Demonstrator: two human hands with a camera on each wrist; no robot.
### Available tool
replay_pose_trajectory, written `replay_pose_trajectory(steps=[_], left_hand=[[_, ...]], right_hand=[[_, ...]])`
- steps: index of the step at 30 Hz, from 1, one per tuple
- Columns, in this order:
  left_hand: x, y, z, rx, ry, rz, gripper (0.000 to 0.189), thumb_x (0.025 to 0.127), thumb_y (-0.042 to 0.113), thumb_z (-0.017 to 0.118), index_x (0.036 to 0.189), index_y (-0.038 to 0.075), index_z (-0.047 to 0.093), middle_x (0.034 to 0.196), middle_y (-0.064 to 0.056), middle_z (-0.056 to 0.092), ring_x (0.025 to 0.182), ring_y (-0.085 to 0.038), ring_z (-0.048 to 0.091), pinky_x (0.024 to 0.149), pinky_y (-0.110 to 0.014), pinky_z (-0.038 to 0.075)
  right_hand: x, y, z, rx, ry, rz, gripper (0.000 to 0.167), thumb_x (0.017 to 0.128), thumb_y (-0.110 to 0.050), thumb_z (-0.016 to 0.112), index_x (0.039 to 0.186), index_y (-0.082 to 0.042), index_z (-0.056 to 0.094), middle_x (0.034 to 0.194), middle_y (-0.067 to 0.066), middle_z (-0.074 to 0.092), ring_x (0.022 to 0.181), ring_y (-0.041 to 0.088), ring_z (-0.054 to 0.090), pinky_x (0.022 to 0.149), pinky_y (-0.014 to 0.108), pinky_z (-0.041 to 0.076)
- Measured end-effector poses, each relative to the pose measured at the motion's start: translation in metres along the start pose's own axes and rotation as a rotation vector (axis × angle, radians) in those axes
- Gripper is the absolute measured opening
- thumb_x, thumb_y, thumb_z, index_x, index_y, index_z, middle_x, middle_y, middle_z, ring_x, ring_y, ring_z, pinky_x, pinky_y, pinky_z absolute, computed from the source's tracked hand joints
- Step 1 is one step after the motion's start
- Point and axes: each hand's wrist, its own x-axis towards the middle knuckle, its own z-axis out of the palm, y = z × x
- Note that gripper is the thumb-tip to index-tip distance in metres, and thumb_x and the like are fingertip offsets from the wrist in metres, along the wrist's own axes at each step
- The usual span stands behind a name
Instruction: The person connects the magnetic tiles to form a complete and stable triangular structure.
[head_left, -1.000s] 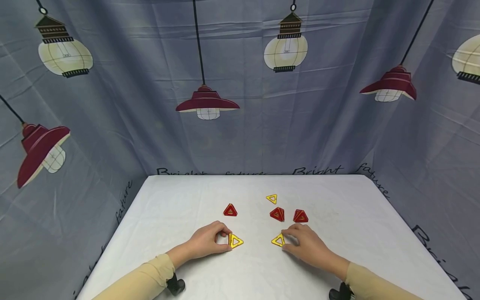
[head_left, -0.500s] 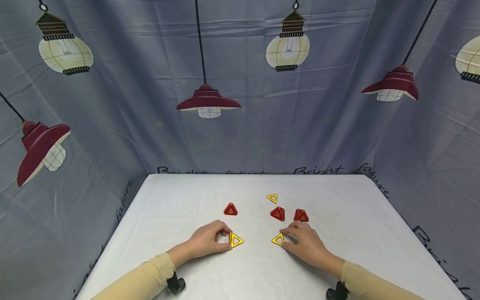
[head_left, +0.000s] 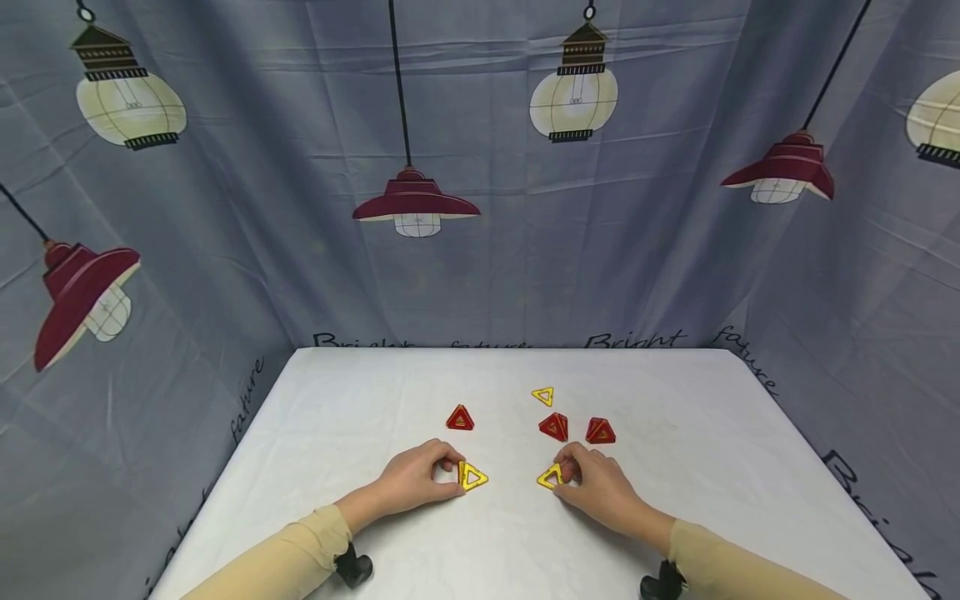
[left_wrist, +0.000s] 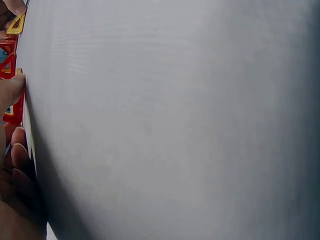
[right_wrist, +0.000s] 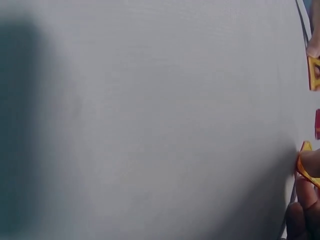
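Note:
My left hand point(head_left: 420, 477) pinches a yellow triangular magnetic tile point(head_left: 464, 477) between thumb and fingers, low over the white table point(head_left: 390, 550). A second yellow face shows along its left side, partly hidden by the fingers. Opposite it, my right hand point(head_left: 600, 492) pinches another yellow triangular tile point(head_left: 547, 472), its point facing left. A gap separates the two tiles. In the right wrist view the right hand's tile point(right_wrist: 303, 162) stands at the frame edge, partly covered by a finger. The left wrist view shows a red piece point(left_wrist: 16, 112) beside the left thumb.
Behind the hands sit several red pyramid-like pieces: one at left point(head_left: 460, 418), one in the middle point(head_left: 553, 427) and one at right point(head_left: 600, 431). A loose yellow triangular tile point(head_left: 552, 395) lies farther back. A grey curtain point(head_left: 480, 283) with printed lamps surrounds the table.
My right hand has shifted slightly left with its yellow tile, narrowing the gap to the other tile. The left hand has barely moved.

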Motion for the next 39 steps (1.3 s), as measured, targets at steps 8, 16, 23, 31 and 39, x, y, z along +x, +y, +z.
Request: replay_pose_trajectory(steps=[8,16,23,31,39], left_hand=[[0.0008,-0.0006,0.0008,-0.005,-0.001,-0.001,0.037,0.085,0.047,0.082,0.115,0.031,0.067,0.095,0.018,0.056,0.074,-0.002,0.047,0.064,-0.023,0.04],[0.0005,0.0003,-0.0003,-0.004,-0.002,-0.002,0.037,0.086,0.047,0.082,0.115,0.031,0.067,0.094,0.019,0.055,0.073,-0.002,0.047,0.064,-0.023,0.04],[0.0009,0.0002,-0.0006,-0.01,-0.003,-0.006,0.037,0.086,0.047,0.081,0.115,0.031,0.067,0.094,0.019,0.055,0.073,-0.002,0.047,0.064,-0.023,0.04],[0.001,0.0009,-0.0008,-0.012,-0.009,-0.017,0.036,0.086,0.047,0.082,0.114,0.031,0.067,0.094,0.018,0.056,0.073,-0.002,0.047,0.064,-0.023,0.04],[0.0014,0.0022,-0.002,-0.007,-0.016,-0.016,0.037,0.086,0.046,0.082,0.117,0.029,0.068,0.094,0.017,0.057,0.075,-0.002,0.048,0.066,-0.023,0.041]], right_hand=[[0.0032,-0.0042,0.0033,0.003,-0.002,-0.052,0.032,0.082,-0.014,0.083,0.102,-0.022,0.059,0.073,-0.013,0.05,0.063,0.004,0.045,0.069,0.033,0.035],[0.0026,-0.0049,0.0048,-0.071,-0.007,-0.151,0.029,0.083,-0.017,0.082,0.107,-0.027,0.069,0.072,-0.019,0.049,0.068,0.002,0.046,0.073,0.035,0.035],[0.0022,-0.0052,0.0051,-0.084,-0.058,-0.178,0.031,0.083,-0.029,0.087,0.11,-0.031,0.072,0.074,-0.021,0.05,0.073,0.001,0.047,0.076,0.034,0.035],[0.0047,-0.0039,0.0035,-0.083,-0.106,-0.182,0.031,0.083,-0.028,0.086,0.111,-0.03,0.073,0.073,-0.02,0.051,0.072,0.003,0.047,0.077,0.035,0.035],[0.0071,-0.0032,0.002,-0.089,-0.124,-0.177,0.031,0.084,-0.026,0.084,0.113,-0.027,0.073,0.073,-0.021,0.052,0.074,0.004,0.047,0.079,0.035,0.038]])
